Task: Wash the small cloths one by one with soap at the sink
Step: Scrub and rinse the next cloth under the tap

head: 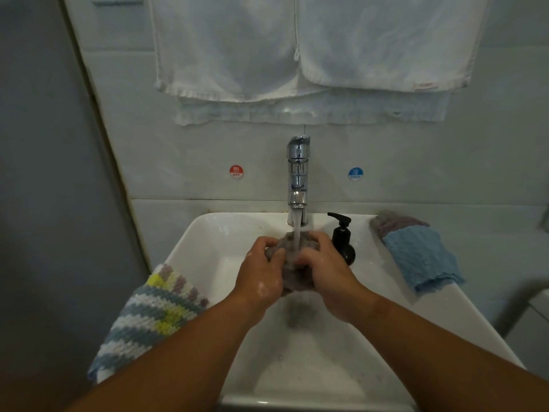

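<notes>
A wet grey cloth (292, 254) is bunched between both hands over the white sink (208, 233), right under the running stream from the chrome tap (298, 173). My left hand (261, 273) grips its left side, with soap suds on the knuckles. My right hand (326, 275) grips its right side. A black soap pump bottle (343, 236) stands on the rim just right of my right hand. A blue cloth (421, 257) lies on the right rim with a grey-purple cloth (392, 223) behind it. A striped knitted cloth (151, 316) hangs over the left rim.
White towels (297, 55) hang on the tiled wall above the tap. A red hot sticker (236, 171) and a blue cold sticker (355, 173) flank the tap. A grey wall or door (44, 203) stands close on the left.
</notes>
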{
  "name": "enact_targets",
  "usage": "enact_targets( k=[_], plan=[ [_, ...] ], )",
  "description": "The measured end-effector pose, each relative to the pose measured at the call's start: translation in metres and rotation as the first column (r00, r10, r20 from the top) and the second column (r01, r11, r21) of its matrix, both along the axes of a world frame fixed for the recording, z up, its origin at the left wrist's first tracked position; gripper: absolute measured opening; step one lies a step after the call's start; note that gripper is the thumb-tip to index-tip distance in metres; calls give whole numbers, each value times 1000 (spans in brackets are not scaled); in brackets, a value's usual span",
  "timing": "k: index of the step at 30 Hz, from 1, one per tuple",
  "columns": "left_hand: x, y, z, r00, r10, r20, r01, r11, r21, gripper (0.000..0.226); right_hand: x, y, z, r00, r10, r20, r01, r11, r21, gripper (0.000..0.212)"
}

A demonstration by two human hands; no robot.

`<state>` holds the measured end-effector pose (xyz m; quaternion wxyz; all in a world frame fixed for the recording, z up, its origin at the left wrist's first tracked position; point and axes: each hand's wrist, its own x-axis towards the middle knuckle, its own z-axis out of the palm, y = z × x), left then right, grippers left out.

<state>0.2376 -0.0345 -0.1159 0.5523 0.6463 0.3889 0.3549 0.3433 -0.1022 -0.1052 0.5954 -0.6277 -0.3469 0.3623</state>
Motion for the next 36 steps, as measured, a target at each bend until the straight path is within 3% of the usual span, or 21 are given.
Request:
enact_targets(
  k=[2, 5, 7, 10, 13, 17, 20, 23, 27, 30, 33, 36],
  plan=[
    [-1, 1, 1, 997, 74, -37, -72, 997, 33, 15, -2, 0, -1, 997, 78, 21, -78, 997, 14, 45],
    [-1, -1, 3, 993, 106, -51, -105, 994, 32, 31, -2, 1, -5, 992, 65, 110, -70, 996, 49, 23],
    [-2, -3, 5, 999, 46, -11, -46, 999, -29, 33, -2, 0, -5, 987, 3, 159, -11, 999, 46, 20],
    [-2, -8, 6, 987, -147, 65, 153, 983, -98, 15, 0, 0, -3, 973, -100, 208, 88, 994, 67, 22],
    [-1, -8, 3, 981, -190, 28, 191, 981, -43, 15, 1, 0, -1, 975, -148, 165, 141, 989, 52, 27],
    [-2, -4, 0, 997, -53, -53, 57, 995, 82, 14, 1, -2, 1, 1000, -1, 31, 1, 1000, 11, 10],
    [-3, -1, 2, 996, 72, -58, -62, 986, 155, 16, 3, -1, -3, 997, 65, 30, -66, 997, 44, 27],
    [-2, -5, 5, 992, 97, -84, -80, 980, 183, 27, 1, -1, -4, 998, 10, 61, -16, 995, 101, 21],
    [-3, -10, 8, 990, -83, 115, 94, 991, -94, 28, 1, -3, 0, 981, -101, 163, 75, 985, 158, 20],
    [-5, -14, 12, 954, -237, 186, 262, 957, -124, 21, 1, -4, 1, 982, -100, 162, 80, 989, 127, 26],
    [-3, -13, 9, 969, -206, 136, 218, 973, -80, 15, 3, -1, -2, 996, -58, 73, 53, 996, 68, 17],
    [-4, -7, 6, 997, -74, 15, 73, 997, 28, 12, 3, 0, -4, 998, 54, 14, -55, 994, 94, 39]
  ],
)
